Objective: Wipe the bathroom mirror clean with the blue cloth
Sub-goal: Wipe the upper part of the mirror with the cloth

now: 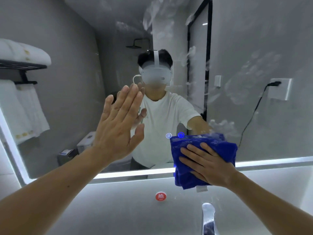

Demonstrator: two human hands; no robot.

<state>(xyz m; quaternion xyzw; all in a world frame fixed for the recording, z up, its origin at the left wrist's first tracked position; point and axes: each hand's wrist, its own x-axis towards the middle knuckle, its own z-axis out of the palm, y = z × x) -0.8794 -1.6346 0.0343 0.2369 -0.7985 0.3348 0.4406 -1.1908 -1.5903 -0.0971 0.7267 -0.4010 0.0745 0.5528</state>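
The bathroom mirror (pixel 254 48) fills the wall ahead, its right half covered in white foamy smears and handprints. My right hand (pixel 208 164) lies flat with spread fingers on the folded blue cloth (pixel 220 146), pressing it against the mirror's lower edge, right of centre. My left hand (pixel 118 122) is raised with straight fingers close together, its fingertips at or on the glass left of centre. It holds nothing. The mirror reflects a person in a white T-shirt with a headset.
A lit strip (pixel 135 173) runs along the mirror's bottom edge. Below it are a red round sticker (pixel 160 196) and a chrome tap (pixel 208 217). Two touch icons (pixel 174 135) glow beside the cloth. White towels on a black rack (pixel 22 67) appear at left, a socket with a cable (pixel 279 89) at right.
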